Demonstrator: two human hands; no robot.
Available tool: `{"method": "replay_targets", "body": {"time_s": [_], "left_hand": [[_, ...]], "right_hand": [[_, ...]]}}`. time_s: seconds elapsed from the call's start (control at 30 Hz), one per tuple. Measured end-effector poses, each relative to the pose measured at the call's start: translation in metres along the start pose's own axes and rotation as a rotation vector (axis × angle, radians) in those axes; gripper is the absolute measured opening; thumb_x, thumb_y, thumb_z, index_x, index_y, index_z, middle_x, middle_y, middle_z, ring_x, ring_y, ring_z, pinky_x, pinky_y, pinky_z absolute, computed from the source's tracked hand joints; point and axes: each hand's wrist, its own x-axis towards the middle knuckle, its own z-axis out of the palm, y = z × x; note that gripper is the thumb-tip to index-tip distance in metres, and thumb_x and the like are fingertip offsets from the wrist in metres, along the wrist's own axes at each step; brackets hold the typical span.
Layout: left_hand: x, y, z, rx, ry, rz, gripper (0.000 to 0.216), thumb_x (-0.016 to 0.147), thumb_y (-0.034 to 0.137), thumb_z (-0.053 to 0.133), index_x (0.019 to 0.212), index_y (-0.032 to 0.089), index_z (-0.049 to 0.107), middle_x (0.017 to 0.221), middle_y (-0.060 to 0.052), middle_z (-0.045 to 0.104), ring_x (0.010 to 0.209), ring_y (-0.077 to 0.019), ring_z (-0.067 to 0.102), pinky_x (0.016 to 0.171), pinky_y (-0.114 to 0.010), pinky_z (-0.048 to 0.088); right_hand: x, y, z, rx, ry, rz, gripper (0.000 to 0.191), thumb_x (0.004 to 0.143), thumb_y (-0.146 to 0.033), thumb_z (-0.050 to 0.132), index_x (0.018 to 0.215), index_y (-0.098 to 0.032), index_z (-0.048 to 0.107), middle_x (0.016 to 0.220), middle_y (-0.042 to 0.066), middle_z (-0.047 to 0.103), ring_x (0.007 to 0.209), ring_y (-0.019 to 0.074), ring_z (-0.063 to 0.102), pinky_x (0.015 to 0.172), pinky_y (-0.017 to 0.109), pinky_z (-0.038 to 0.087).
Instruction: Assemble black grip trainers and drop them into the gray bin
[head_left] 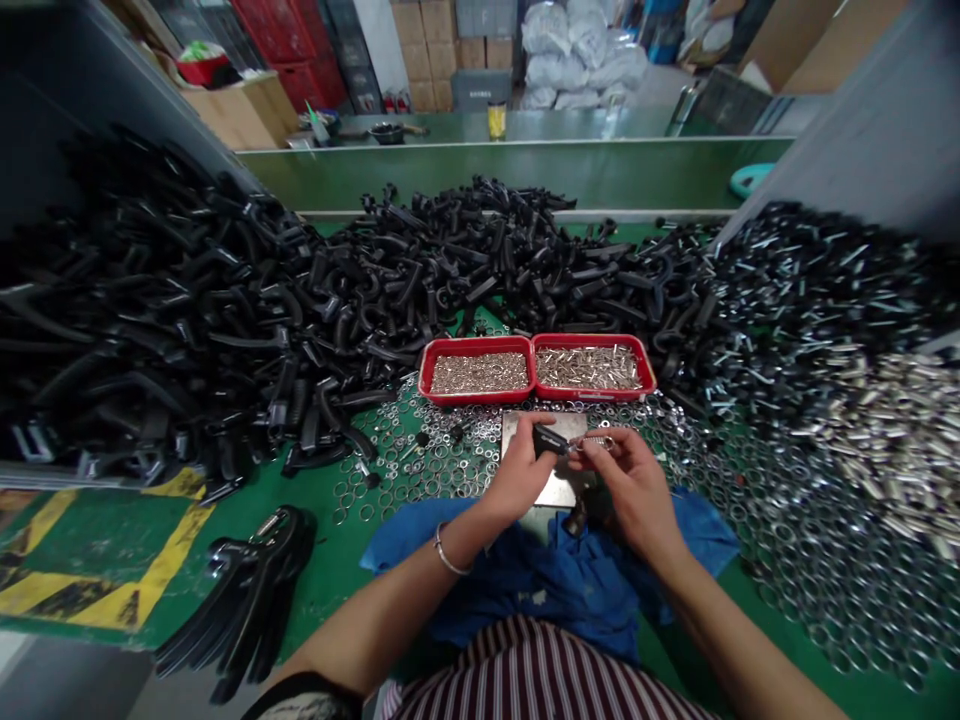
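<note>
Over a small metal plate (557, 489), my left hand (519, 470) is closed round a black plastic handle part (551, 440) that points toward my right hand. Between the fingertips of my right hand (636, 490) is a small metal coil spring (598, 442), close to the end of the black part. Whether the two touch, I cannot tell. Just below the plate lies a blue cloth (540, 590), with a dark metal piece (576, 520) at its upper edge.
Behind the plate stand two red trays, one with tiny metal pieces (476, 400), one with small pins (592, 397). Black handles (390, 270) are heaped behind and left. Metal rings (847, 590), bolts (787, 310) and sleeves (900, 430) spread rightward. Finished-looking handles (244, 590) lie front left.
</note>
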Motion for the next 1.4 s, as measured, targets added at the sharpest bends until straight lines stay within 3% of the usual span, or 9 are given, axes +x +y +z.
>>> {"method": "replay_targets", "body": {"time_s": [0.17, 0.33, 0.43, 0.53, 0.63, 0.8, 0.93, 1.17, 1.4], "left_hand": [[-0.009, -0.002, 0.005, -0.079, -0.022, -0.133, 0.039, 0.080, 0.014, 0.056, 0.117, 0.022, 0.047, 0.090, -0.002, 0.059, 0.077, -0.0161, 0.056, 0.069, -0.028, 0.045], [-0.026, 0.013, -0.012, -0.201, -0.530, -0.174, 0.050, 0.076, 0.024, 0.070, 0.122, 0.020, 0.049, 0.088, -0.003, 0.062, 0.070, -0.0137, 0.057, 0.063, -0.026, 0.045], [-0.031, 0.013, -0.014, -0.415, -0.655, -0.341, 0.045, 0.085, 0.044, 0.064, 0.119, 0.020, 0.048, 0.083, -0.003, 0.065, 0.050, -0.0076, 0.048, 0.049, -0.022, 0.038], [-0.026, 0.006, -0.015, -0.425, -0.405, -0.365, 0.032, 0.086, 0.048, 0.061, 0.098, 0.020, 0.050, 0.066, 0.002, 0.062, 0.038, -0.0041, 0.037, 0.040, -0.018, 0.026], [-0.014, 0.007, -0.028, -0.387, -0.122, -0.185, 0.029, 0.089, 0.048, 0.058, 0.092, 0.019, 0.052, 0.079, -0.001, 0.067, 0.048, -0.0057, 0.049, 0.047, -0.018, 0.037], [0.001, 0.015, -0.042, -0.306, -0.164, -0.121, 0.031, 0.092, 0.049, 0.055, 0.093, 0.018, 0.058, 0.091, -0.005, 0.070, 0.058, -0.0078, 0.056, 0.056, -0.020, 0.044], [0.000, 0.012, -0.026, -0.292, -0.090, -0.112, 0.033, 0.089, 0.050, 0.060, 0.089, 0.017, 0.058, 0.083, -0.003, 0.070, 0.052, -0.0054, 0.047, 0.051, -0.019, 0.038], [-0.008, 0.015, -0.008, -0.175, 0.070, 0.005, 0.037, 0.094, 0.053, 0.051, 0.091, 0.018, 0.064, 0.092, -0.006, 0.069, 0.075, -0.0143, 0.059, 0.066, -0.024, 0.047], [-0.011, 0.018, 0.002, 0.022, 0.096, 0.232, 0.023, 0.101, 0.037, 0.044, 0.103, 0.019, 0.058, 0.104, -0.007, 0.062, 0.100, -0.0177, 0.058, 0.095, -0.031, 0.043]], "right_hand": [[-0.001, 0.009, 0.007, -0.126, 0.044, -0.078, 0.025, 0.085, -0.047, 0.068, 0.100, -0.028, 0.061, 0.092, 0.003, 0.067, 0.083, 0.0217, 0.064, 0.077, 0.036, 0.053], [0.003, 0.011, -0.002, -0.116, -0.140, -0.047, 0.024, 0.086, -0.047, 0.067, 0.091, -0.025, 0.061, 0.083, -0.001, 0.064, 0.072, 0.0171, 0.060, 0.068, 0.030, 0.049], [0.004, 0.012, -0.007, -0.133, -0.269, 0.000, 0.023, 0.089, -0.049, 0.062, 0.094, -0.026, 0.059, 0.077, -0.003, 0.062, 0.061, 0.0155, 0.057, 0.058, 0.029, 0.047], [0.007, 0.014, -0.028, -0.398, -0.265, -0.180, 0.019, 0.092, -0.045, 0.060, 0.097, -0.027, 0.062, 0.090, 0.002, 0.065, 0.079, 0.0199, 0.062, 0.072, 0.034, 0.050], [0.018, 0.018, -0.070, -0.849, -0.084, -0.433, 0.017, 0.096, -0.035, 0.053, 0.093, -0.023, 0.065, 0.095, 0.008, 0.064, 0.092, 0.0248, 0.059, 0.085, 0.041, 0.047], [0.044, 0.021, -0.123, -1.472, -0.043, -0.502, 0.020, 0.096, -0.027, 0.049, 0.089, -0.021, 0.067, 0.087, 0.012, 0.063, 0.089, 0.0296, 0.053, 0.079, 0.042, 0.045], [0.054, 0.016, -0.130, -1.587, -0.173, -0.501, 0.016, 0.092, -0.022, 0.051, 0.083, -0.021, 0.064, 0.085, 0.012, 0.062, 0.086, 0.0286, 0.052, 0.075, 0.039, 0.045], [0.025, -0.002, -0.089, -0.801, 0.027, -0.356, 0.014, 0.092, -0.037, 0.056, 0.093, -0.024, 0.059, 0.097, 0.010, 0.064, 0.093, 0.0273, 0.060, 0.087, 0.045, 0.047], [-0.001, 0.009, 0.002, 0.353, -0.267, 0.207, 0.027, 0.087, -0.041, 0.069, 0.104, -0.020, 0.063, 0.085, 0.002, 0.070, 0.075, 0.0136, 0.068, 0.078, 0.030, 0.056]]}}
